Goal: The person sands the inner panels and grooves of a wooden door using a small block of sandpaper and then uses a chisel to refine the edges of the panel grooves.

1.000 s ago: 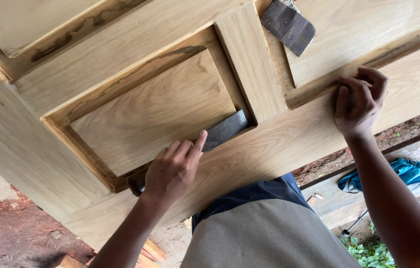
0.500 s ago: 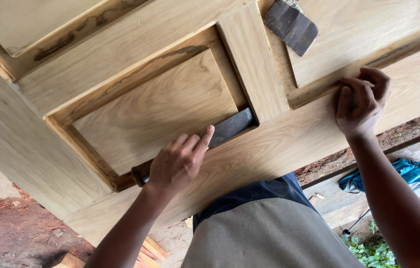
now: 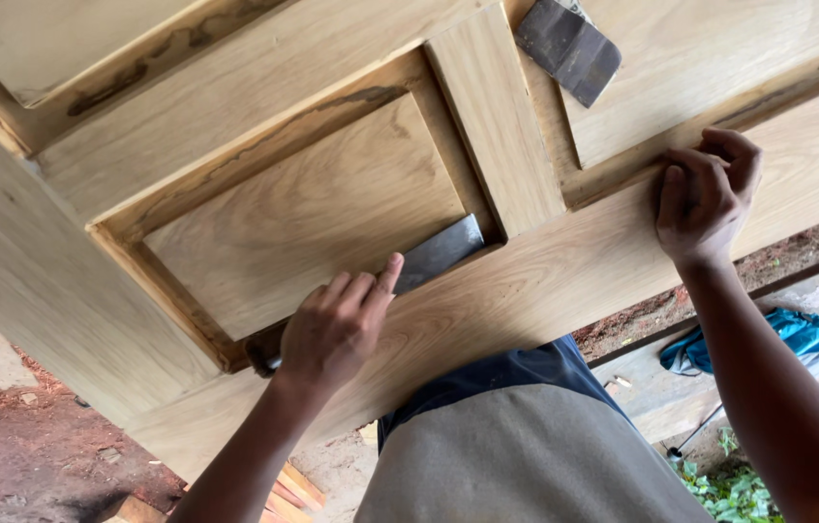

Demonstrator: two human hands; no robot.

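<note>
Sandpaper strip [image 3: 434,254], dark grey and folded long, lies in the groove along the lower edge of the recessed panel [image 3: 313,213] of a pale wooden door [image 3: 545,291]. I see my left hand [image 3: 337,324] pressing down on it, fingers together and flat, index finger stretched along the strip toward its far end, which stops at the corner beside the upright rail [image 3: 492,116]. The hand holds the strip by pressure from above; I cannot tell whether the thumb wraps under it. The near end of the strip sticks out dark behind the heel of the hand.

My right hand [image 3: 705,194] sits on the broad lower rail of the door, well apart from the left, fingers curled and clamped against the moulded edge of the next panel, with nothing in it.

A second dark sheet of sandpaper [image 3: 569,44] lies loose on the upper panel, touched by neither hand.

Compared with a second ago, my left hand has slid along the groove toward the corner, so less strip shows ahead of the fingertips. My right hand has kept its place and its curled grip on the rail. The spare sheet has not been shifted on the door.

Below the door I see red soil [image 3: 13,446] and a blue cloth [image 3: 797,334].
</note>
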